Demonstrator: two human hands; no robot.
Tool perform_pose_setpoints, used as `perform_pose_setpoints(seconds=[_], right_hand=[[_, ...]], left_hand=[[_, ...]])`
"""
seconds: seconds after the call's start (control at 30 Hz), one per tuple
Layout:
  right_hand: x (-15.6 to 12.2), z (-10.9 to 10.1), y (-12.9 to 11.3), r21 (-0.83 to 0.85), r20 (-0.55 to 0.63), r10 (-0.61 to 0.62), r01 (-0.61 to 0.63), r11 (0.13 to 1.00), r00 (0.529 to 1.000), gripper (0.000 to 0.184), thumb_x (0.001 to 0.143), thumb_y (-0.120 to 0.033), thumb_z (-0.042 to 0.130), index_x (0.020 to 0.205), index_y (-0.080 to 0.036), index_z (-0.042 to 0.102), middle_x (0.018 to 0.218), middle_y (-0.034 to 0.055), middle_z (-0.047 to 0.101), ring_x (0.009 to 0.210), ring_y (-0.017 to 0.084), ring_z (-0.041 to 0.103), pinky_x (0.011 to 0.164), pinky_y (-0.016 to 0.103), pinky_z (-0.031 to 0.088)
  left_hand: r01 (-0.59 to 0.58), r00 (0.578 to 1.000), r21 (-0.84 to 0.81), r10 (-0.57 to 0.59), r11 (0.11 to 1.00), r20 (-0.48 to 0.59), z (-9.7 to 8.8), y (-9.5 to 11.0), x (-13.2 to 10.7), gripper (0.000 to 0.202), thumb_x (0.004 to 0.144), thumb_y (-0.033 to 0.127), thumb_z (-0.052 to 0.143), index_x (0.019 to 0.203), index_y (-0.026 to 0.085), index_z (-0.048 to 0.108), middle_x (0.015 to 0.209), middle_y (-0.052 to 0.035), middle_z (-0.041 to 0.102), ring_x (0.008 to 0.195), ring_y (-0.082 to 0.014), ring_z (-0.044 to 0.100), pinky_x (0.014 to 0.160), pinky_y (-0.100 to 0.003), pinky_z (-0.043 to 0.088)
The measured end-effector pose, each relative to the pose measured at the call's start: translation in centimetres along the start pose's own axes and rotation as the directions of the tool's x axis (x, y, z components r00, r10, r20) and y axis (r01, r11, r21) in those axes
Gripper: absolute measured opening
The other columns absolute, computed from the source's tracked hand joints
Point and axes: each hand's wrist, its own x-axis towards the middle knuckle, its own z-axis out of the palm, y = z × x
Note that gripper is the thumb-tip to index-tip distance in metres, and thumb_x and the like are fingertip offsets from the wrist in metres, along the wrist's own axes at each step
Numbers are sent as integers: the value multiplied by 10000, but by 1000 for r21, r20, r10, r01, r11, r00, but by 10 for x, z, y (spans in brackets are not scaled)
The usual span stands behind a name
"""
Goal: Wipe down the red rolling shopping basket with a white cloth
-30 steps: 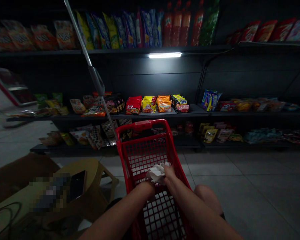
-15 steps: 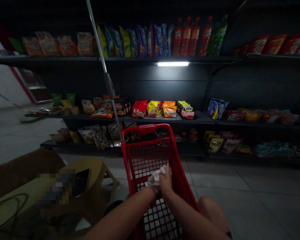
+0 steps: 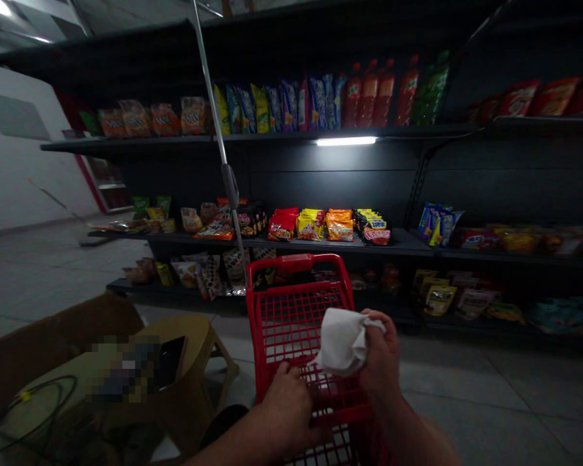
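Observation:
A red plastic shopping basket cart stands right in front of me on the tiled floor. My right hand is closed round a crumpled white cloth, held up over the cart's near right side. Lower and to the left, my left hand rests on the cart's near rim with its fingers curled over the edge. A metal pole leans from the cart's far left corner up past the shelves.
Dark store shelves with snack packets, noodle packs and bottles run across the back, lit by a strip light. At the left stand a tan plastic stool with a phone on it, a cardboard box and cables.
The view has tilted upward. My right hand has lifted the white cloth out of the cart and to the right. My left hand has let go of the cloth and taken the rim.

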Motion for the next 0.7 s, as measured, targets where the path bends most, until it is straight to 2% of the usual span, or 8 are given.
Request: perform_pose_setpoints(seconds=[0.07,0.13,0.23,0.37,0.47,0.53,0.63,0.7], right_hand=[[22,-3,-33,53,-128,-142,149,987,982,221,696,-268,647,898,-245,559,954,-29,621,751,114,588,652,214,472],[45,-7,-59,49,-172,-253,265,963,952,261,701,-260,635,948,-253,552,938,-36,615,759,113,589,679,224,475],[72,-9,-73,-7,-67,-246,246,969,967,331,673,-257,657,993,-233,573,930,-18,632,728,119,585,647,226,470],[92,0,-52,-86,139,-134,146,986,981,405,692,-314,684,1078,-208,621,959,8,663,696,121,579,596,217,447],[108,16,-26,-98,271,-151,184,978,951,430,788,-422,636,1161,-208,629,1048,35,671,821,156,617,687,255,485],[120,29,-11,-109,339,-194,244,964,921,457,836,-482,590,1193,-199,630,1124,61,666,951,192,622,793,302,502],[142,46,3,-155,373,-276,353,923,886,462,860,-517,554,1156,-179,659,1171,81,653,1064,212,594,925,351,473],[155,55,9,-219,354,-298,388,895,886,440,830,-500,604,1127,-183,677,1189,76,641,1098,202,577,975,348,444]], left_hand=[[-16,999,-7,15,1000,-42,-14,1,-18,622,675,575,743,1182,229,644,1170,-122,680,1156,-357,546,1112,-595,262],[6,998,1,-5,1000,-67,-35,2,-30,529,732,389,718,1229,249,605,1212,-88,662,1182,-314,528,1150,-559,193],[-10,979,6,11,1000,-203,-80,1,-36,426,756,300,682,1178,312,621,1123,-14,696,1098,-246,569,1127,-486,228],[26,863,25,-10,999,-504,-150,-14,-23,389,802,373,672,1186,338,622,978,37,734,961,-184,634,1105,-426,268],[82,671,134,45,988,-740,-188,-35,-1,466,849,492,644,1266,294,580,1204,-18,685,1123,-223,608,1156,-475,224],[135,466,141,63,981,-882,-201,-52,18,670,817,547,674,1382,242,485,1386,-91,571,1296,-282,498,1155,-481,264],[174,197,102,67,979,-978,-203,-75,50,851,804,587,668,1498,231,328,1590,-148,290,1458,-331,288,1186,-516,227],[161,76,50,38,986,-996,-195,-87,73,900,848,582,612,1550,211,190,1639,-170,130,1514,-328,141,1209,-530,178]])
